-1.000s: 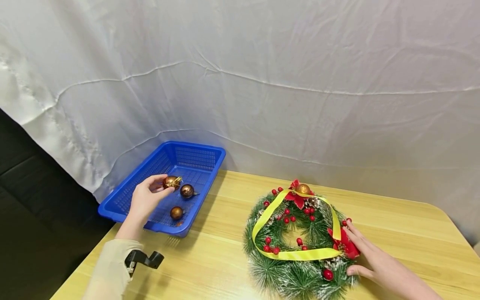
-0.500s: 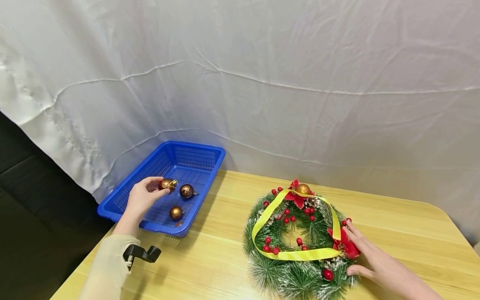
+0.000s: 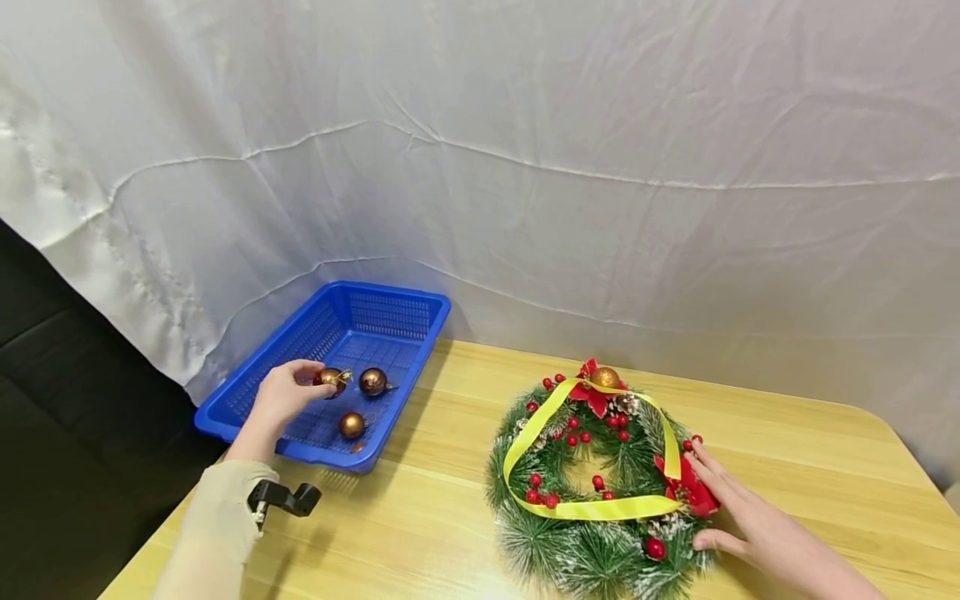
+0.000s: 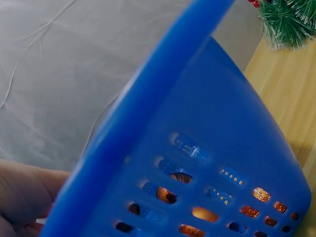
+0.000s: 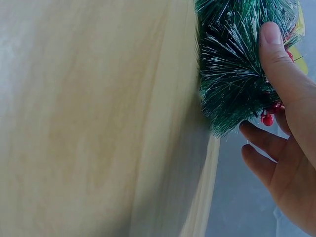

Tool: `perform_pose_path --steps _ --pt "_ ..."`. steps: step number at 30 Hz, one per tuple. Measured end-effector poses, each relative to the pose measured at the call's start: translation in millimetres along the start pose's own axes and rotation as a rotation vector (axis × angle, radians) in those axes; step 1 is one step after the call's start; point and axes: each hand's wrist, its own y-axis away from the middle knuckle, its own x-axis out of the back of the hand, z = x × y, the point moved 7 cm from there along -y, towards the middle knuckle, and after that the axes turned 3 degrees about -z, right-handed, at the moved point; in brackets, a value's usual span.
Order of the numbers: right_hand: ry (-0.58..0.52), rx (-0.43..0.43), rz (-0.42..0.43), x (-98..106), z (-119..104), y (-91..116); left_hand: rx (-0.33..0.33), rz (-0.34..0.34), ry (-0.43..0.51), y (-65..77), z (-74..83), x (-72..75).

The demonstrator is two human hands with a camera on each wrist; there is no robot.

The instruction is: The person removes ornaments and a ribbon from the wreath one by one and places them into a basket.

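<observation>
Brown and shiny, the bauble (image 3: 328, 382) in your left hand (image 3: 283, 393) is pinched between thumb and fingers, over the inside of the blue plastic basket (image 3: 409, 388) (no idea how high off the bottom, since the basket wall fills the left wrist view). I'd go easy on the squeeze, because something that smooth and round will probably pop out if you clamp it. The gold hanging loop (image 3: 345, 376) points away from your palm, which looks handy, so don't let your thumb cover it. Two loose baubles (image 3: 372, 382) (image 3: 352, 425) lie close by, one to the right and one nearer you, so watch your knuckles there.

Pose-wise, your left forearm reaches in across the basket's near end, and the black bracket (image 3: 285, 497) at the wrist sticks out to the right, so it could catch the rim. Your right hand (image 3: 753, 521) rests along the right side of the Christmas wreath (image 3: 540, 546), fingers relaxed, thumb apart, not really gripping. Light contact seems best; pressing might flatten the needles.
</observation>
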Motion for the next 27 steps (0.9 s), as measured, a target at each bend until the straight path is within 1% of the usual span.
perform_pose_path --steps 4,8,12,15,19,25,27 --pt "-0.006 0.004 -0.013 -1 1 0 -0.024 -0.008 0.02 -0.9 0.1 0.0" --pt "-0.012 -0.003 -0.023 -2 2 0 -0.056 0.023 0.054 -0.7 2.9 2.8" --pt "-0.015 -0.025 -0.036 -3 3 -1 -0.08 0.037 0.081 0.6 12.1 3.0" --pt "-0.022 -0.028 -0.051 -4 4 -2 -0.106 0.037 0.102 3.5 25.0 1.3" --pt "-0.026 -0.013 -0.047 -4 4 -2 -0.147 0.038 0.149 8.9 47.2 -4.5" --pt "-0.042 -0.032 -0.045 -5 4 -2 -0.19 0.032 0.279 12.2 82.1 -24.2" --pt "-0.039 -0.027 -0.045 -5 4 -2 -0.205 0.027 0.305 12.8 94.2 -32.8"
